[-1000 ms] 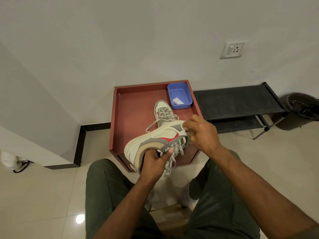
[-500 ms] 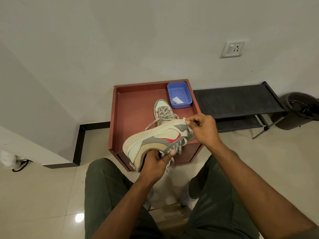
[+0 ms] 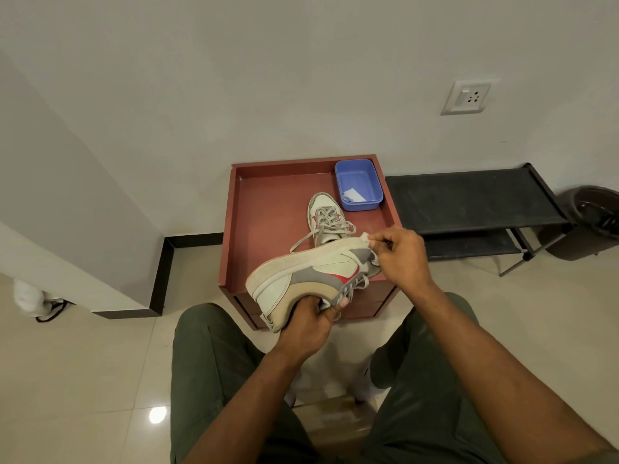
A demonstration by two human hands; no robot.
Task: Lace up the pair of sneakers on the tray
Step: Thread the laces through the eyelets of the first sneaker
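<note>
A cream, grey and red sneaker (image 3: pixel 301 274) is held on its side above the front edge of the red-brown tray (image 3: pixel 264 209). My left hand (image 3: pixel 310 321) grips it from below at the collar, thumb on the grey laces. My right hand (image 3: pixel 400 254) pinches something small and pale, seemingly a lace end, at the shoe's toe. The second sneaker (image 3: pixel 325 217) stands upright on the tray behind it, laced, with one lace end trailing to the left.
A blue plastic tub (image 3: pixel 359 185) holding a white slip sits in the tray's back right corner. A black shoe rack (image 3: pixel 469 202) stands to the right, with a dark bin (image 3: pixel 593 222) beyond it. My knees flank a cardboard piece on the tiled floor.
The held sneaker has tilted further onto its side, sole turning up. My right hand moved from the lace area up toward the toe and now pinches something pale there.
</note>
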